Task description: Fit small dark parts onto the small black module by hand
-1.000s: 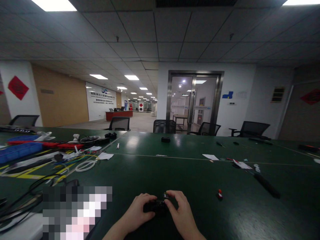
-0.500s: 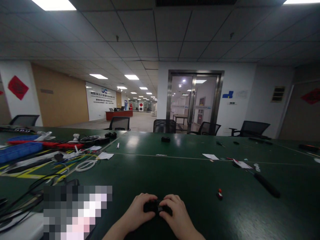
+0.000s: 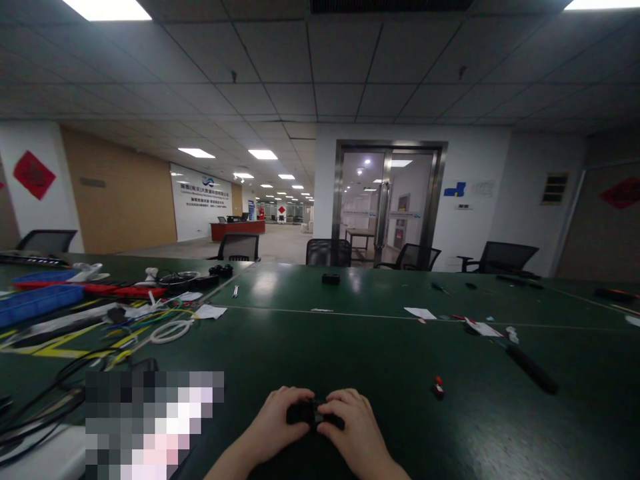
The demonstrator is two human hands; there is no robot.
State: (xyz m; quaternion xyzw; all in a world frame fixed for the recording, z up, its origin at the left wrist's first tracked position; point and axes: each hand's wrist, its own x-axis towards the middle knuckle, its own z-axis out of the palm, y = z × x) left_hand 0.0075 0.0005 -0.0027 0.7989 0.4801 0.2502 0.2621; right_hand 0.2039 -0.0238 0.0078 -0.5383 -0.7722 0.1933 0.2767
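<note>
Black part (image 3: 299,412), head view: between the two hands low over the near side of the green table (image 3: 240,357). Left hand (image 3: 277,421) clamps its left end between thumb and fingers; right hand (image 3: 354,427) is closed about its right end, exact contact hidden. Uneven pressure could twist it; a slack pinch could drop it.
</note>
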